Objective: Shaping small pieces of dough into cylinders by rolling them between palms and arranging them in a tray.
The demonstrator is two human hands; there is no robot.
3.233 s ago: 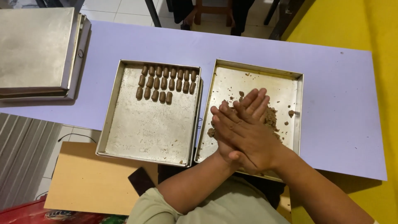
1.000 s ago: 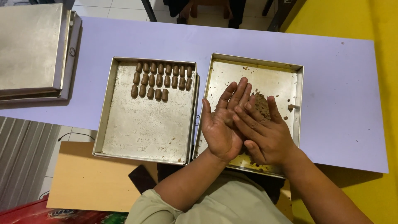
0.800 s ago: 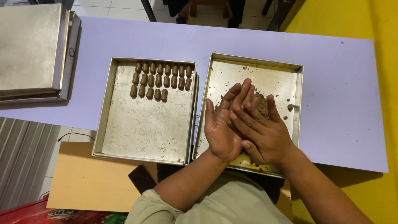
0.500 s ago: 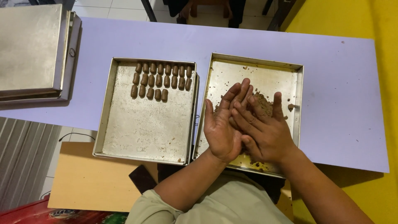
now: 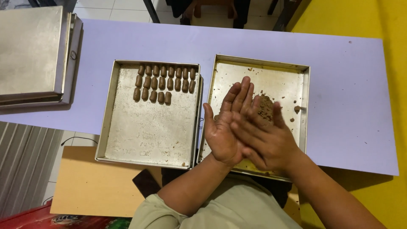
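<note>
Brown dough lump (image 5: 265, 106) sits in right tray (image 5: 263, 72), just past fingertips. Left hand (image 5: 227, 127) flat, palm up; right hand (image 5: 265, 142) laid across it, pressed tog. Rolled dough pieces (image 5: 164, 83) in tray (image 5: 148, 131) to left on bench (image 5: 347, 85).

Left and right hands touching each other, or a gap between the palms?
Touching. The head view shows the right hand laid across the open palm of the left hand, fingers overlapping with no gap, above the right-side metal baking tray.

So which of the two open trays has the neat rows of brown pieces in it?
The left tray: shaped pieces line its far end. The right tray, under both hands, holds only a loose lump and crumbs.
</note>
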